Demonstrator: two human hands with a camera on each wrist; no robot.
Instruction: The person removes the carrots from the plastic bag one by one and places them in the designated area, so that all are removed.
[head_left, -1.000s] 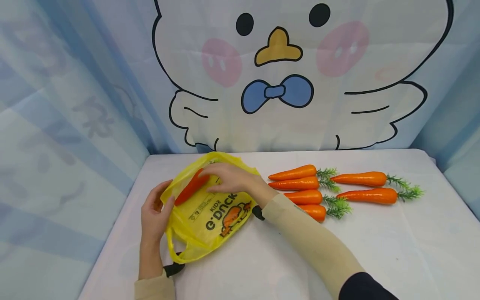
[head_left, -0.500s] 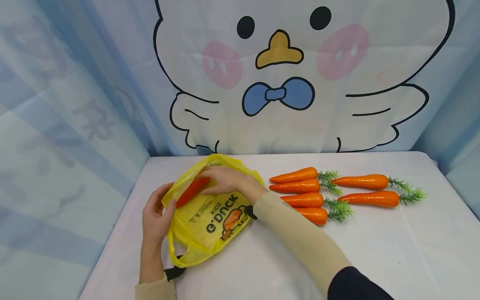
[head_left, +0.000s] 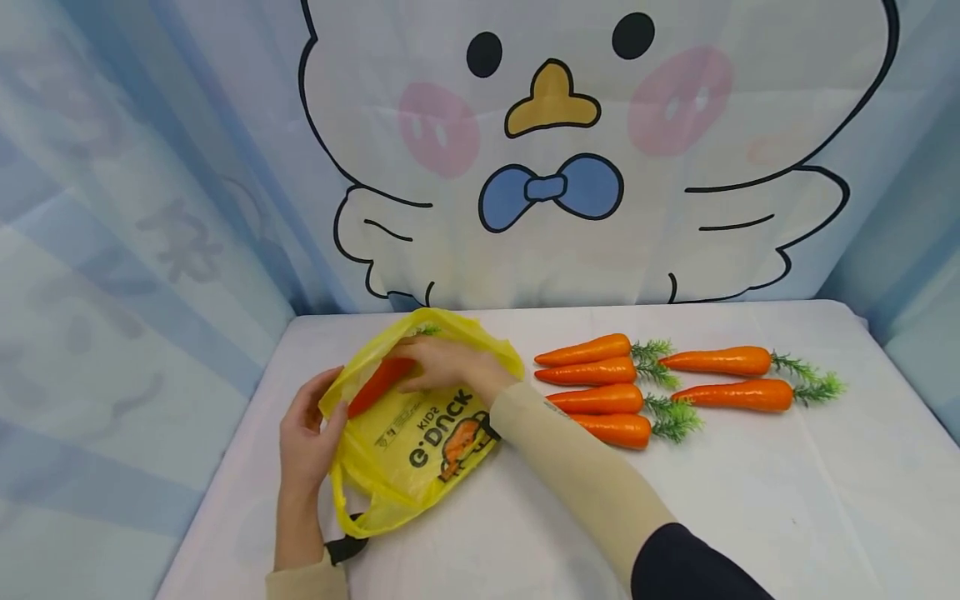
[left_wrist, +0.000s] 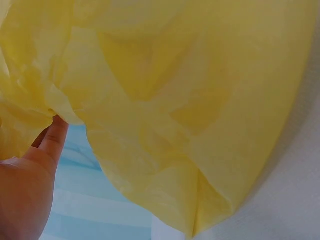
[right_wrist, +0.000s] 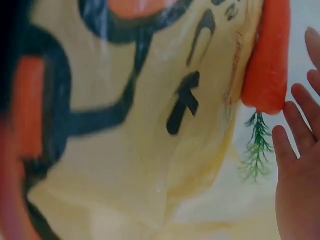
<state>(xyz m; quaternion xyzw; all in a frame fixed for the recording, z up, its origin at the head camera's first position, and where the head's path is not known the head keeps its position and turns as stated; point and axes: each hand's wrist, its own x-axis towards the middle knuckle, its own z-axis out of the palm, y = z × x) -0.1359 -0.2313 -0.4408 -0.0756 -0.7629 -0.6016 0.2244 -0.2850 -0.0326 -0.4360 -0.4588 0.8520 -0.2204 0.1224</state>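
A yellow plastic bag [head_left: 416, 493] with a printed duck lies on the left of the table, its mouth held up. An orange toy carrot [head_left: 381, 387] rests inside it, its green top partly hidden. My left hand [head_left: 307, 437] pinches the bag's left rim between thumb and fingers; in the left wrist view its fingertips [left_wrist: 59, 125] meet the crumpled plastic. My right hand [head_left: 442, 364] reaches into the bag over the carrot. In the right wrist view its extended fingers [right_wrist: 302, 110] lie beside the thick end of the carrot [right_wrist: 267, 65].
Several orange carrots with green tops lie right of the bag, including a front one [head_left: 618, 431] partly covered by the right sleeve [head_left: 570, 467]. Two more carrots [head_left: 738, 394] lie farther right. A cartoon-printed curtain [head_left: 547, 250] hangs behind the white table [head_left: 750, 500].
My right hand has moved slightly left and deeper into the bag over the carrot. The left hand keeps its hold on the rim. The other carrots lie as before.
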